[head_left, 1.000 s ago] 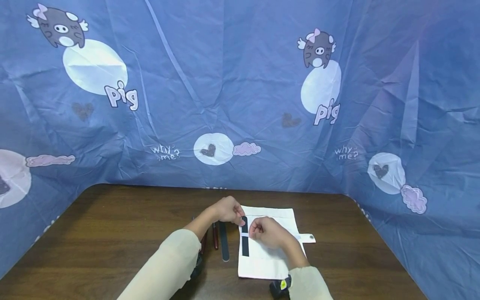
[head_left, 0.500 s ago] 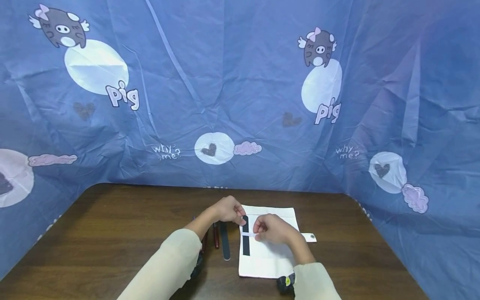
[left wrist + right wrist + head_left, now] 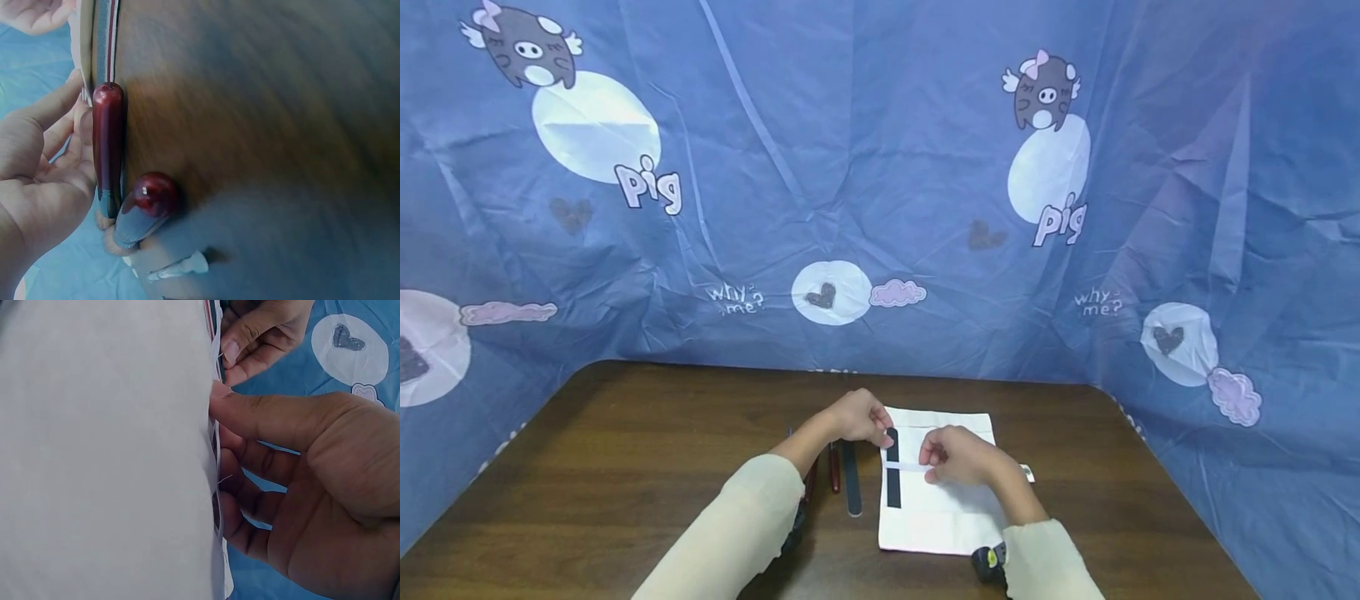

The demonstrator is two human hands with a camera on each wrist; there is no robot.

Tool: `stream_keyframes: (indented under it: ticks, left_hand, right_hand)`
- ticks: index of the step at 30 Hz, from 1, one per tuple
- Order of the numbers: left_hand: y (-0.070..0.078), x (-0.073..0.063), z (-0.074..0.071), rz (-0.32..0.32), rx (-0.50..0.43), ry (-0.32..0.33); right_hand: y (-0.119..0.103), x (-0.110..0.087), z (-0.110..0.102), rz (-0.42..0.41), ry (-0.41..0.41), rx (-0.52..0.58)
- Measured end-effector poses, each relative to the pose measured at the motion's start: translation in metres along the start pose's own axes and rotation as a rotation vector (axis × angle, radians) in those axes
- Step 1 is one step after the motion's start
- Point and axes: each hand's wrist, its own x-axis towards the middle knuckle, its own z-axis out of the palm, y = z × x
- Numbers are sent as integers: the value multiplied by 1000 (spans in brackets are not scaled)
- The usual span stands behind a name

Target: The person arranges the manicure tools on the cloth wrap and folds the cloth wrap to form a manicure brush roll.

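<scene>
A white fabric case lies spread out on the table. On its left side a black nail file runs lengthwise, crossed by a narrow white elastic band. My left hand pinches the file's far end, its fingertips right at the case's left edge. With thumb and forefinger my right hand pinches the band, drawing it taut to the right of the file. In the right wrist view the pale cloth fills the left half, and the right thumb and fingers are bent at its edge.
Left of the case lie a second dark nail file and red-handled brushes. The left wrist view shows two brushes and a small clear tool near the left hand. A snap tab sticks out at the right.
My right hand has moved to the right along the case, and a longer stretch of the elastic band shows. My left hand stays at the file's far end.
</scene>
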Motion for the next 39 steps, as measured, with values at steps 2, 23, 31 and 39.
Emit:
stream_keyframes:
  ticks: [2, 23, 31, 39]
  left_hand:
    - [0, 0, 0, 3, 3, 1]
    - [-21, -12, -33, 28, 6, 178]
    - [-43, -13, -40, 37, 47, 286]
    - [-55, -15, -43, 26, 88, 184]
  right_hand:
    - [1, 0, 0, -5, -5, 4]
    - [5, 0, 3, -33, -26, 72]
    - [5, -1, 4, -22, -25, 93]
    - [5, -1, 3, -22, -28, 97]
